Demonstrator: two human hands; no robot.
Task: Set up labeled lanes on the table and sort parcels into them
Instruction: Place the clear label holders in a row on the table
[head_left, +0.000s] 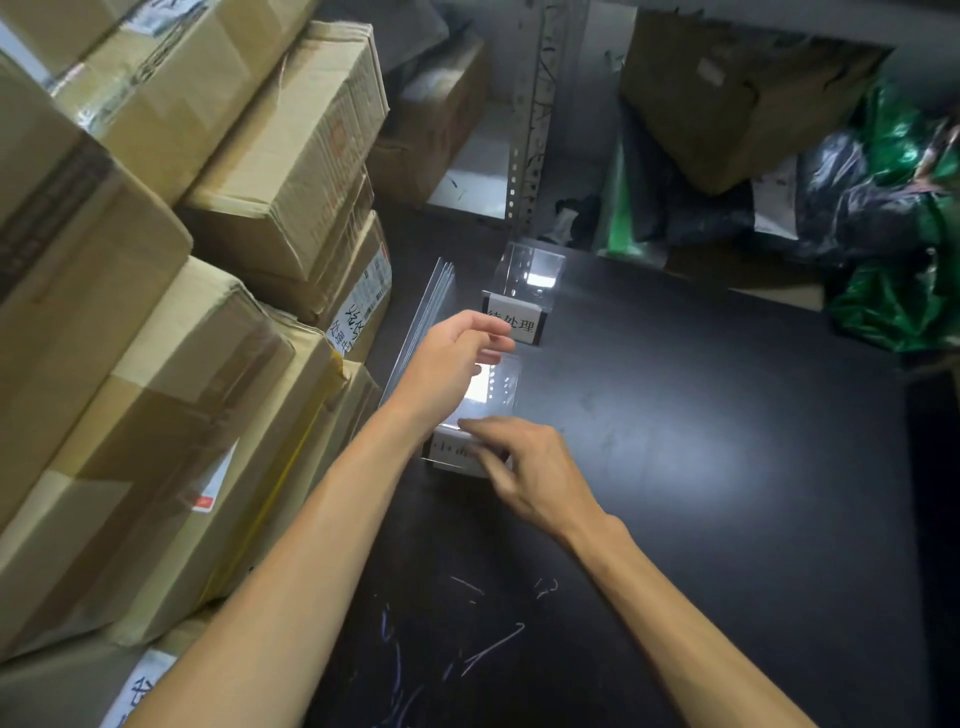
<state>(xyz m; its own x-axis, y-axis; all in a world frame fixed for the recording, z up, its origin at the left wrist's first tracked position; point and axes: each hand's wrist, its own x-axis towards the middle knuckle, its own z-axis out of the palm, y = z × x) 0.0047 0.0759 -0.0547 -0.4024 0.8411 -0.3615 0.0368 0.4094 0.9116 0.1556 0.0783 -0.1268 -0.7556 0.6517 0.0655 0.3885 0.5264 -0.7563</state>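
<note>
Two clear acrylic label stands sit on the black table (701, 441). The far label stand (519, 312) shows a white card with black characters. On the near label stand (493, 400) both my hands are at work. My left hand (452, 364) curls over its top left side, thumb and fingers around the clear back panel. My right hand (524, 467) lies on the stand's front, fingers touching the white label card there. A few clear acrylic sheets (421, 322) lean against the boxes just left of the stands.
Stacked cardboard boxes (156, 312) wall off the whole left side. A metal shelf post (540, 114) and another carton (727, 98) stand at the back. Black and green plastic parcel bags (893, 218) are piled at the far right. White scratches mark the near table surface.
</note>
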